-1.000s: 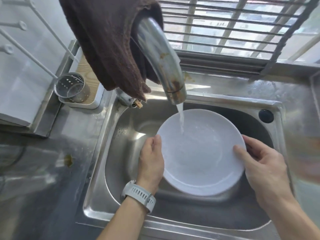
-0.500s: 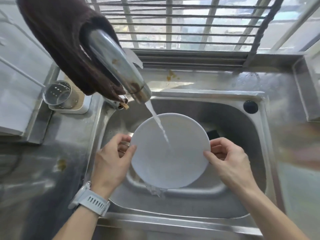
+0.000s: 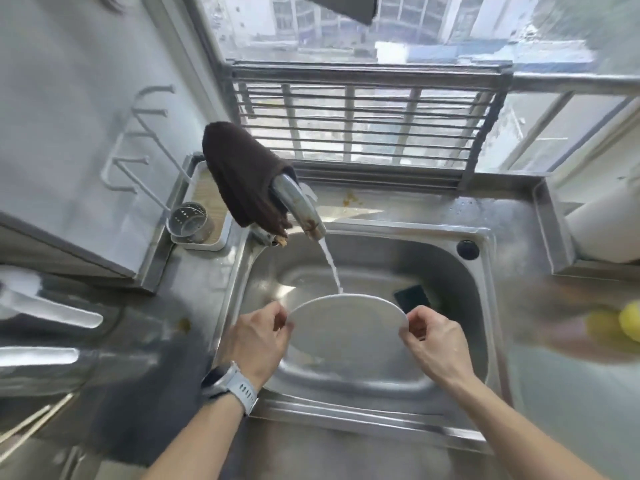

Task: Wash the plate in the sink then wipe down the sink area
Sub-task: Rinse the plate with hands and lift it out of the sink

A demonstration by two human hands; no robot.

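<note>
Rinsing stage of the plate wash. The white plate is held over the basin of the steel sink, tilted steeply so that its far rim rises toward the tap and its near face slopes down toward the person. The left hand pinches the plate's left edge, thumb on the near face and the other fingers curled out of sight behind it; the right hand pinches the right edge in the same way. Gripping at opposite edges leaves the whole face free for the water and, one judges, lets the plate be turned or tipped without a finger blocking the flow.

The faucet runs, and its stream meets the plate at the upper rim. The tilt appears chosen so that water sheets down the plate and drains into the basin rather than pooling. A dark brown cloth hangs draped over the faucet neck, within easy reach; it is probably kept there for the wipe-down that is not yet begun. A dark sponge lies on the basin floor just beyond the right hand, apart from the plate. A perforated metal cup stands in a tray on the counter to the left of the sink. A small brown stain marks the ledge behind the faucet, a likely target for wiping.
</note>
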